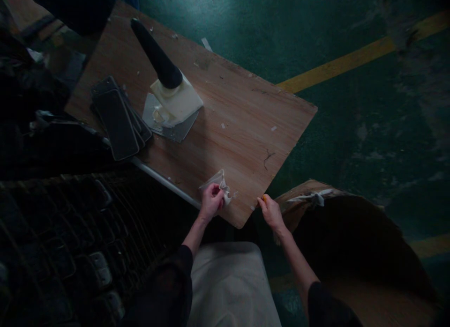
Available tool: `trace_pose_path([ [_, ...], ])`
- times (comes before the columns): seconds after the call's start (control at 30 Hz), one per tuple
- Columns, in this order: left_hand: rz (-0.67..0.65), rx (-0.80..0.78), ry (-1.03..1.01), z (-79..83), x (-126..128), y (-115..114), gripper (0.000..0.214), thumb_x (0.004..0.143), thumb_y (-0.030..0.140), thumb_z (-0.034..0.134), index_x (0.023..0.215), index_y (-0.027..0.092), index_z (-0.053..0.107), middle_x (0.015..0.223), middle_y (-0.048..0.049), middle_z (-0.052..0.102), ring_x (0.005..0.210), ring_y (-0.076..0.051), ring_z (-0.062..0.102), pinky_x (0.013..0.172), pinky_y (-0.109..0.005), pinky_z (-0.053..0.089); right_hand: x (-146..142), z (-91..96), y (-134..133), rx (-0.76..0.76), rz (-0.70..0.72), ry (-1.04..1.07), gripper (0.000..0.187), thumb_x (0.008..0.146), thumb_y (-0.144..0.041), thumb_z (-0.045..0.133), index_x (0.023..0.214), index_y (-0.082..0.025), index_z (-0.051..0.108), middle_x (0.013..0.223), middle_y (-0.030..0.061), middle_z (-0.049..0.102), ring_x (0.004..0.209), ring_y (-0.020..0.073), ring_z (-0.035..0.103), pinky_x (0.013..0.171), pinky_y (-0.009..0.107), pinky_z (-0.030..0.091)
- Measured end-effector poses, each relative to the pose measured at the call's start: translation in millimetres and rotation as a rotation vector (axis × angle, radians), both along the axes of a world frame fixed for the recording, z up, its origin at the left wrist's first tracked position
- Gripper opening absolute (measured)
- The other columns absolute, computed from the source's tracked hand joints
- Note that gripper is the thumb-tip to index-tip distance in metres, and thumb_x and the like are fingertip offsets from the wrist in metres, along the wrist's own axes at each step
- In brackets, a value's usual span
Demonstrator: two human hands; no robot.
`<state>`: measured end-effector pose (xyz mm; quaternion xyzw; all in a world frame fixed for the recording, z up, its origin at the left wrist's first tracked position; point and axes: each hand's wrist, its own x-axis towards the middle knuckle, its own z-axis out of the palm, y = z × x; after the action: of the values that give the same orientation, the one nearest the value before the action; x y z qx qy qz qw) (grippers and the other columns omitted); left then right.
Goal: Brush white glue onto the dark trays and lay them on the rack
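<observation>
My left hand point(211, 201) is closed on a crumpled piece of clear plastic film point(218, 182) at the near corner of a wooden board point(225, 107). My right hand point(270, 211) rests at the board's near edge, fingers pinched on a small orange thing point(264, 197) that I cannot make out. Farther up the board lies a stack of dark phones point(117, 117). Beside it stands a tool with a black conical handle point(156, 55) on a white base and grey metal plate point(174, 109).
A large open cardboard box point(351, 233) sits on the green floor to my right. A dark crate full of phones point(70, 242) lies to my left. A yellow floor line point(351, 60) runs at the upper right. Small scraps dot the board.
</observation>
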<state>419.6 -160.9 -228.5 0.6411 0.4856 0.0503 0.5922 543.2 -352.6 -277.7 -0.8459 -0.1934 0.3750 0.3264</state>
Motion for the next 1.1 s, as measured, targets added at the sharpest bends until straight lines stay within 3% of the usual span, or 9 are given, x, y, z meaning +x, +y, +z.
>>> trace_pose_path([
  [0.07, 0.017, -0.015, -0.047, 12.2, -9.4, 8.5, 0.024, 0.08, 0.039, 0.063, 0.086, 0.017, 0.056, 0.068, 0.0028, 0.057, 0.049, -0.008, 0.051, 0.048, -0.019, 0.041, 0.2, -0.3, 0.5, 0.0, 0.0, -0.002, 0.025, 0.087, -0.042, 0.04, 0.069, -0.024, 0.042, 0.066, 0.0025, 0.058, 0.062, 0.0177, 0.053, 0.059, 0.026, 0.035],
  [0.23, -0.222, 0.327, -0.024, 19.6, -10.7, -4.9, 0.005, 0.084, 0.022, 0.055, 0.085, 0.019, 0.059, 0.099, -0.0059, 0.061, 0.093, -0.017, 0.059, 0.077, -0.026, 0.049, 0.3, 1.4, 1.6, -0.002, 0.003, -0.014, 0.025, 0.087, -0.042, 0.04, 0.07, -0.024, 0.042, 0.066, 0.0026, 0.057, 0.063, 0.0179, 0.053, 0.059, 0.027, 0.036],
  [0.43, -0.372, 0.547, 0.081, -4.2, 0.2, -28.9, 0.018, 0.084, 0.009, 0.045, 0.095, 0.021, 0.054, 0.094, -0.0049, 0.06, 0.089, -0.018, 0.059, 0.083, -0.03, 0.046, -1.4, -0.4, 0.7, 0.032, -0.015, 0.014, 0.029, 0.088, -0.047, 0.036, 0.072, -0.024, 0.043, 0.067, 0.0028, 0.058, 0.064, 0.0184, 0.053, 0.061, 0.028, 0.037],
  [0.57, -0.55, 0.521, 0.08, -7.3, -1.1, -30.5, 0.022, 0.081, 0.005, 0.044, 0.095, 0.021, 0.053, 0.093, -0.0056, 0.06, 0.091, -0.019, 0.058, 0.083, -0.032, 0.047, -2.1, -2.8, 1.9, 0.018, -0.031, 0.001, 0.033, 0.086, -0.052, 0.037, 0.069, -0.024, 0.041, 0.064, 0.0027, 0.056, 0.062, 0.0187, 0.052, 0.059, 0.029, 0.038],
  [0.7, -0.629, 0.447, 0.047, -7.1, 4.5, -42.4, 0.021, 0.08, 0.005, 0.043, 0.09, 0.021, 0.053, 0.09, -0.0056, 0.059, 0.091, -0.02, 0.057, 0.084, -0.033, 0.046, -1.2, 0.5, 4.7, 0.015, -0.029, -0.004, 0.036, 0.086, -0.055, 0.037, 0.069, -0.024, 0.042, 0.063, 0.0028, 0.057, 0.06, 0.0189, 0.052, 0.059, 0.029, 0.039],
  [0.8, -0.504, 0.253, -0.015, -1.4, 9.4, -49.5, 0.012, 0.081, 0.009, 0.047, 0.082, 0.02, 0.052, 0.083, -0.003, 0.057, 0.082, -0.017, 0.056, 0.078, -0.03, 0.047, 1.0, 3.6, 5.2, 0.029, -0.018, 0.027, 0.038, 0.085, -0.058, 0.037, 0.07, -0.024, 0.044, 0.064, 0.003, 0.058, 0.061, 0.0193, 0.054, 0.061, 0.03, 0.04],
  [0.9, -0.161, -0.092, -0.11, 16.2, 1.9, -35.3, 0.005, 0.083, 0.021, 0.054, 0.082, 0.019, 0.049, 0.075, 0.0004, 0.055, 0.068, -0.012, 0.053, 0.065, -0.023, 0.045, 4.5, 1.5, 3.7, 0.017, 0.006, 0.024, 0.043, 0.082, -0.064, 0.039, 0.067, -0.024, 0.044, 0.061, 0.0018, 0.055, 0.058, 0.0186, 0.052, 0.059, 0.03, 0.039],
  [1.0, 0.104, -0.267, -0.233, 44.9, -27.0, 7.3, 0.018, 0.081, 0.031, 0.06, 0.085, 0.019, 0.048, 0.075, 0.0021, 0.054, 0.063, -0.009, 0.052, 0.061, -0.02, 0.043, 7.8, -5.3, 2.1, 0.007, 0.024, 0.024, 0.044, 0.08, -0.066, 0.04, 0.068, -0.024, 0.046, 0.062, 0.0024, 0.057, 0.059, 0.0192, 0.053, 0.059, 0.031, 0.04],
  [1.1, 0.306, -0.085, -0.232, 68.5, -70.0, 71.4, 0.021, 0.08, 0.034, 0.061, 0.09, 0.02, 0.048, 0.078, 0.0026, 0.055, 0.062, -0.009, 0.053, 0.06, -0.02, 0.044, 9.8, -9.1, 1.7, 0.002, 0.035, 0.04, 0.044, 0.079, -0.065, 0.041, 0.073, -0.023, 0.051, 0.069, 0.005, 0.063, 0.066, 0.0215, 0.058, 0.063, 0.032, 0.043],
])
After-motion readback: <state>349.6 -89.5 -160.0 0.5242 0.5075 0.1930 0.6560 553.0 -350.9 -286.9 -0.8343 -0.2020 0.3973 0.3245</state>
